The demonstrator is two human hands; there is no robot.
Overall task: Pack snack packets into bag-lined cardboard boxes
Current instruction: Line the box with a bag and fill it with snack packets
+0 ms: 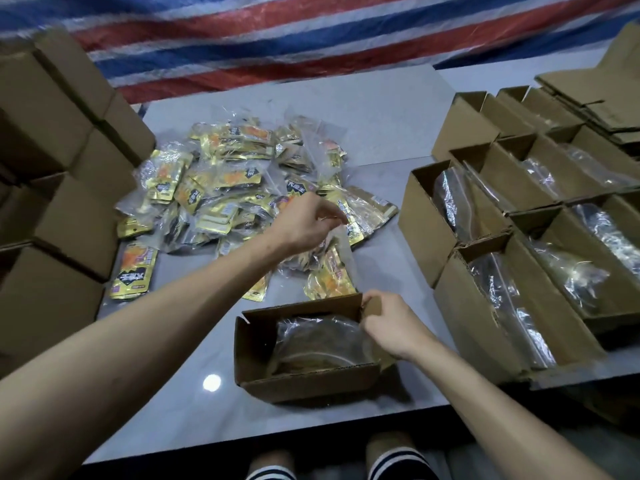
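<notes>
- Near the front edge of the grey desk stands an open cardboard box, lined with a clear bag.
- The right hand is at the box's far right corner, with fingers and thumb curled round the upright flap. Whether it also catches the bag's edge cannot be told.
- The left hand reaches over the near side of the pile of snack packets. Its fingers are bent downward, and thumb and fingertips pinch the top of a clear-wrapped packet.
- That gold-and-orange pile lies mid-desk, just behind the box.
- Rows of open lined boxes stand side by side on the right.
- Closed boxes are stacked on the left.
</notes>
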